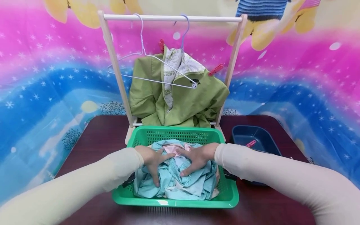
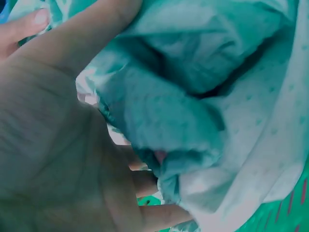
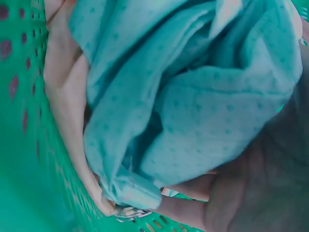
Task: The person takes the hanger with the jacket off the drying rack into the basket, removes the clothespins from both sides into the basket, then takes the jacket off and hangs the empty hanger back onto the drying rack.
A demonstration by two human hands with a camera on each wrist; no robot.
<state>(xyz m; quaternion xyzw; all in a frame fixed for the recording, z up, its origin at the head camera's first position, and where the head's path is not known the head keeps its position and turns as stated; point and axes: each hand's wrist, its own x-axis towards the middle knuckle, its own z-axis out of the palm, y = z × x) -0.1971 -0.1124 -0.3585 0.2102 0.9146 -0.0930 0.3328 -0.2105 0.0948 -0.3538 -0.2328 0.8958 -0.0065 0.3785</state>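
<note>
A green plastic basket (image 1: 174, 136) stands on the dark table in front of me, filled with a crumpled light blue dotted garment (image 1: 174, 184) and a pale pink cloth (image 1: 171, 148). Both hands are inside the basket. My left hand (image 1: 153, 162) grips a bunch of the blue garment (image 2: 193, 121), with its thumb over the fold and its fingers (image 2: 159, 217) curled beneath. My right hand (image 1: 197, 157) grips the same garment (image 3: 193, 96) from the other side, its fingers (image 3: 183, 210) tucked under a fold near the basket wall (image 3: 19, 145). What lies under the clothes is hidden.
Behind the basket is a wooden clothes rack (image 1: 171, 18) with a green jacket (image 1: 182, 100) on a hanger, an empty white hanger (image 1: 152, 67) and a red clothespin (image 1: 216, 69). A dark blue tray (image 1: 247, 136) with a pink clothespin (image 1: 251, 143) sits to the right.
</note>
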